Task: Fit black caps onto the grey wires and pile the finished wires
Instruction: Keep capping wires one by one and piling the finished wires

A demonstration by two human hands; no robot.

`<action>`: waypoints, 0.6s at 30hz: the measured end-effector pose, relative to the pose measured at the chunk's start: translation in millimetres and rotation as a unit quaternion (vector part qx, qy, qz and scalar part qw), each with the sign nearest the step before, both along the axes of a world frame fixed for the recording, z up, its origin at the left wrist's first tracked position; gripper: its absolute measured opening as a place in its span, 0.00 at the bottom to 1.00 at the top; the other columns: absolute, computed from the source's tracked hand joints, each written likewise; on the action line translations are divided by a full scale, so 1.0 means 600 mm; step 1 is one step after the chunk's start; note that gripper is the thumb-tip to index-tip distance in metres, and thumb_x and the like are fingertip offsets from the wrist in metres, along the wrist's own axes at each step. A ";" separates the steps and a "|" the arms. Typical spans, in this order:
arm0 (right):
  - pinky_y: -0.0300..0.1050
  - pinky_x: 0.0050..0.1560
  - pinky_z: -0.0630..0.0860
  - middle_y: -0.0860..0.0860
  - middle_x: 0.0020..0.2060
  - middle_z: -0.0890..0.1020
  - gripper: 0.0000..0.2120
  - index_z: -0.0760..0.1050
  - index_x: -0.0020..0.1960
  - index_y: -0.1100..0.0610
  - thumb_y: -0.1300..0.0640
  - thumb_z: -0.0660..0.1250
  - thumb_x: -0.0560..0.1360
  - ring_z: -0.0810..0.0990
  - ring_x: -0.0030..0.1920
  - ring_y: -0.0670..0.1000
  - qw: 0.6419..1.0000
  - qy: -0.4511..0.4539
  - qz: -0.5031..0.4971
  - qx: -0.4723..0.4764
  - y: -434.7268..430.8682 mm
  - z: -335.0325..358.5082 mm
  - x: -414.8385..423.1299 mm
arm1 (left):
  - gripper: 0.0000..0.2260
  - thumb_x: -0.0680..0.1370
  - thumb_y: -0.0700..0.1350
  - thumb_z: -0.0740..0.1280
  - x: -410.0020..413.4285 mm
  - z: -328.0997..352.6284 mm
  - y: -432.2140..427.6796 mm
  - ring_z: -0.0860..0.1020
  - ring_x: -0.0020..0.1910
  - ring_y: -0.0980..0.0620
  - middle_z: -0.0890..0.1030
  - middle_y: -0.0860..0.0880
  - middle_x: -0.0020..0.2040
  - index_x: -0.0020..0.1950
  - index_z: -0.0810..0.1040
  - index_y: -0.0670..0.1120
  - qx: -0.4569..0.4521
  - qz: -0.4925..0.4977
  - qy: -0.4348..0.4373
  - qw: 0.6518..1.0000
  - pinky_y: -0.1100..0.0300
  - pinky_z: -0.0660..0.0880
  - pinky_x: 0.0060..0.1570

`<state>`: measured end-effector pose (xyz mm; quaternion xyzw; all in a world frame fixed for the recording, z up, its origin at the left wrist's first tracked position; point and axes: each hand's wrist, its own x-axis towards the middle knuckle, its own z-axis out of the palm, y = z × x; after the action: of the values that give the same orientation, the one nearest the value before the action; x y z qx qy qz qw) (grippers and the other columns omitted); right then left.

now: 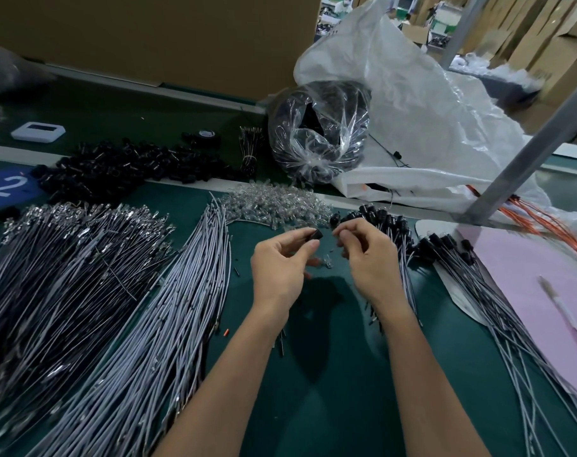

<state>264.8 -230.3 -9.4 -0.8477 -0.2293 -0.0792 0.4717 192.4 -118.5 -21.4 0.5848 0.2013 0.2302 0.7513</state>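
Observation:
My left hand [280, 258] pinches a small black cap [314, 234] between thumb and forefinger, above the green table. My right hand [366, 249] hovers just right of it with fingers curled and pinched together; what it holds is too small to make out. Loose grey wires [168, 308] fan out to the left of my arms. Wires fitted with black caps [389, 225] lie piled to the right, behind my right hand. A heap of loose black caps [115, 169] sits at the back left.
A pile of clear small parts [274, 202] lies behind my hands. Darker terminal-tipped wires [49, 258] fill the far left. A plastic bag of black parts [317, 136], a white sack [429, 127], a pink sheet [537, 278] and a slanted metal post [524, 153] stand at the right.

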 end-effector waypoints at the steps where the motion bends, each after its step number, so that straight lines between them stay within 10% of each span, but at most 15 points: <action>1: 0.42 0.44 0.76 0.46 0.37 0.81 0.08 0.79 0.45 0.55 0.64 0.64 0.79 0.78 0.37 0.44 1.000 0.000 0.009 0.019 -0.002 0.003 -0.001 | 0.09 0.75 0.38 0.73 0.000 -0.001 -0.002 0.83 0.32 0.56 0.86 0.52 0.40 0.47 0.84 0.53 0.007 -0.006 0.000 1.000 0.66 0.74 0.28; 18: 0.49 0.41 0.78 0.52 0.36 0.84 0.06 0.83 0.44 0.57 0.66 0.71 0.74 0.80 0.36 0.51 0.994 0.030 0.081 0.067 -0.019 0.020 -0.001 | 0.07 0.74 0.38 0.73 0.004 -0.007 -0.006 0.76 0.28 0.64 0.83 0.56 0.36 0.51 0.86 0.44 0.159 -0.019 -0.020 0.987 0.72 0.70 0.30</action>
<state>264.4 -241.5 2.8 -0.7946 -0.2772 -0.0302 0.5392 194.9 -121.9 -25.4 0.6960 0.1362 0.2566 0.6567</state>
